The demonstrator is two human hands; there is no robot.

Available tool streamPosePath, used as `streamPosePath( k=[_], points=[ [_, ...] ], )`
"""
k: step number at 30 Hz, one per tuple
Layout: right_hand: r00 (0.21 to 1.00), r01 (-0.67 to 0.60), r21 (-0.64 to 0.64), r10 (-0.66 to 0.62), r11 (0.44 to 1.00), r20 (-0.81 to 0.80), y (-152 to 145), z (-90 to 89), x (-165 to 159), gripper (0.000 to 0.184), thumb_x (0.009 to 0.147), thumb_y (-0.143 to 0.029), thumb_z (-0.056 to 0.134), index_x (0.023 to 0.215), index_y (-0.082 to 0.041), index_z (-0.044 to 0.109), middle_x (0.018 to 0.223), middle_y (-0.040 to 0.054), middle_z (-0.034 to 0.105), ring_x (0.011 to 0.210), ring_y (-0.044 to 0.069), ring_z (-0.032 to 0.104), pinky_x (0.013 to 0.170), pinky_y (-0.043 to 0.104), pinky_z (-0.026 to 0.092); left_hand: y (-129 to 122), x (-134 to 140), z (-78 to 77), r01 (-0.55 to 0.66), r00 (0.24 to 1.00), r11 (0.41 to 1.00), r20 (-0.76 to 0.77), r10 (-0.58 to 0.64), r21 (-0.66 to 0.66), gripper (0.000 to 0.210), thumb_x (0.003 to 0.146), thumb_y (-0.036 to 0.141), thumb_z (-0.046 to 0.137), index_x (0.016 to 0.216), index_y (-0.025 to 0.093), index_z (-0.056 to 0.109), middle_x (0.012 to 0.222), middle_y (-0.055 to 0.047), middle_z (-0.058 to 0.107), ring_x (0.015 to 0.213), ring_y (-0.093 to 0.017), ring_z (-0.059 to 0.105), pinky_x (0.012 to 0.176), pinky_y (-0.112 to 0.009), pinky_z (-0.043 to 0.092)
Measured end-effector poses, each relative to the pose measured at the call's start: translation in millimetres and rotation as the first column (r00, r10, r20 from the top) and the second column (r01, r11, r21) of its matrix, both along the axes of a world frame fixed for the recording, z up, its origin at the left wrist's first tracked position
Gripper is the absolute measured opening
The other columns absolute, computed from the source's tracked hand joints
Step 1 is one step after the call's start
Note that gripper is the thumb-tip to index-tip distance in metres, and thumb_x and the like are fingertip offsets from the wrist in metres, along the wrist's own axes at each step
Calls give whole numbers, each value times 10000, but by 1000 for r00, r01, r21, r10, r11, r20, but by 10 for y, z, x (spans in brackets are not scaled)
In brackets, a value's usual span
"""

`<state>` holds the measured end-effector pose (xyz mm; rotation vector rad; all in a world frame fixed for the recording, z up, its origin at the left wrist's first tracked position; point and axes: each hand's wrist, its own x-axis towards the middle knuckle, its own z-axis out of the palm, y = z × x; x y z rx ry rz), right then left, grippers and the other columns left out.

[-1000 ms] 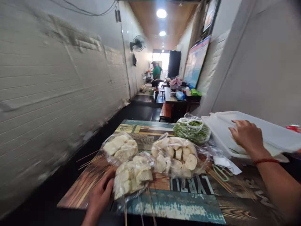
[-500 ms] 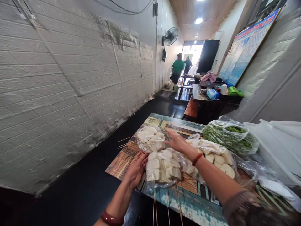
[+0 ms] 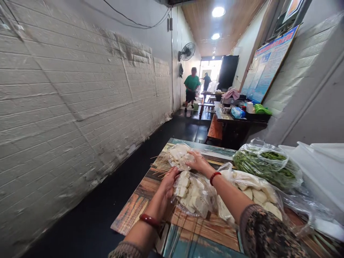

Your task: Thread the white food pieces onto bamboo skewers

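A clear plastic bag of white slices on skewers (image 3: 178,154) lies at the far part of the table, its thin sticks pointing left. Nearer to me is a second clear bag of skewered white chunks (image 3: 195,195), sticks towards me. My right hand (image 3: 198,163) lies against the right side of the far bag, fingers extended and slightly bent. Between the two bags, at their left, my left hand (image 3: 169,182) rests with its fingers stretched out, touching the plastic. Some fingertips are hard to make out against the bags.
On the right are a bag of pale round slices (image 3: 259,195), a bag of leafy greens (image 3: 266,165) and white plastic tubs (image 3: 319,168). Beyond the patterned table (image 3: 129,213) stand a wooden bench (image 3: 215,128) and another table. A person in green (image 3: 191,84) is in the aisle.
My right hand has come down onto the far bag. The left hand has moved forward along the near bag, which has turned on the table. The person in green now faces this way.
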<state>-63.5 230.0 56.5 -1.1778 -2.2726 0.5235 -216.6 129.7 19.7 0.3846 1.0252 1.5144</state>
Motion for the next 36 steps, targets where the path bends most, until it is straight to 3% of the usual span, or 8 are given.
streamPosePath(
  k=[3,7,12,16,21,25,29,36],
  points=[
    [999,35,7,-35,999,-11,88,107,61,320,969,-318,617,1257,-182,596,1273,95,618,1048,241,649,872,452,561,136,-1,1,30,999,1000,-17,-30,1,227,792,229,755,967,139,642,815,-60,742,698,-161,708,668,-242,554],
    [996,46,-6,-46,999,-81,-14,280,246,437,900,-237,679,1322,-189,577,1369,125,575,1236,279,557,1040,467,467,36,-99,-72,41,998,999,-52,-42,-26,279,801,248,749,1031,133,643,919,-84,752,774,-165,713,709,-245,555],
    [981,8,-66,-20,998,-194,-706,429,697,453,939,-266,573,1384,-198,527,1344,115,607,1120,223,652,916,369,562,-333,-169,-119,109,971,993,-208,-115,-39,452,759,311,786,1159,144,655,1153,-129,718,945,-200,698,739,-239,543],
    [953,-33,-86,5,996,-303,-1590,217,1032,406,945,-287,557,1349,-246,556,1246,94,663,1050,230,675,891,391,574,-575,-78,-99,100,915,995,-394,-89,8,689,728,334,804,1342,162,541,1403,-177,569,1258,-264,566,961,-309,494],
    [935,56,-148,-104,987,-339,-2207,-253,1131,512,928,-249,565,1432,-271,480,1423,114,544,1209,272,600,967,452,548,-701,27,-128,45,881,998,-472,-23,36,1032,693,315,812,1534,210,225,1311,-178,618,1170,-274,626,974,-418,499],
    [928,42,-111,-80,993,-364,-2211,-365,969,614,869,-168,608,1460,-228,451,1455,123,521,1341,275,491,1110,492,431,-863,68,-183,24,823,999,-569,7,46,1126,640,354,825,1544,187,174,1092,-114,690,997,-257,689,911,-438,534],
    [925,31,-26,-38,999,-379,-2067,-378,758,566,830,-144,659,1380,-146,526,1430,188,524,1358,280,472,1144,491,386,-1105,8,-205,-8,742,999,-670,32,38,1005,675,457,781,1515,220,283,1191,-125,634,1089,-290,649,930,-460,530],
    [898,-46,46,62,998,-435,-1886,-460,557,555,798,-153,729,1331,-136,574,1402,174,568,1338,247,506,1136,410,414,-1285,-307,-168,-144,618,988,-776,126,46,964,663,555,735,1477,206,354,1320,-156,548,1136,-312,618,954,-500,524]
  ],
)
